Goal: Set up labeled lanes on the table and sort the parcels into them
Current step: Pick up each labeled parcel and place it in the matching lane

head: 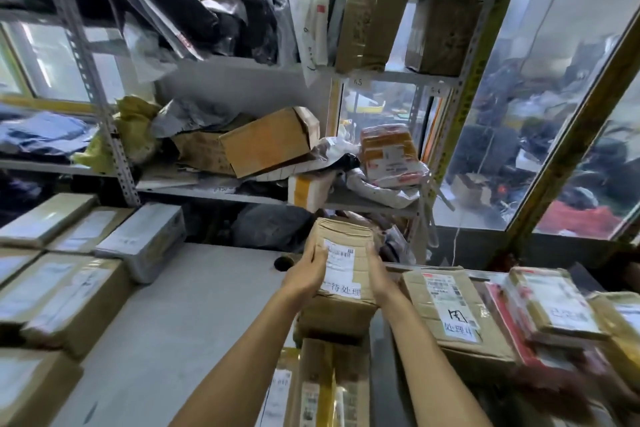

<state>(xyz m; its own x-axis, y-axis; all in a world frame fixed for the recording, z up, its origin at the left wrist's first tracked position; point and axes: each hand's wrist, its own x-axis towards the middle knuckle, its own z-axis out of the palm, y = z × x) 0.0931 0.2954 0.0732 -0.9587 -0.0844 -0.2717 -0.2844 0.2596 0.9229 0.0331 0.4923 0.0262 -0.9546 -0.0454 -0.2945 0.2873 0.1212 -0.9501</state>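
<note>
A brown cardboard parcel [346, 246] with a white shipping label and a handwritten paper label sits at the middle of the grey table [180, 305], on top of another brown box [332, 317]. My left hand [306, 274] grips its left side and my right hand [379, 270] grips its right side. To the right lies a flat brown parcel [453, 319] carrying its own handwritten label. Further right is a stack of taped parcels [550, 305]. More boxes [62, 288] line the table's left side.
Metal shelving [114, 149] behind the table is crammed with boxes and plastic mailer bags. A glass wall [540, 114] stands at the right. Another taped box [329, 388] lies near the front edge between my forearms. A round cable hole [283, 262] is in the tabletop.
</note>
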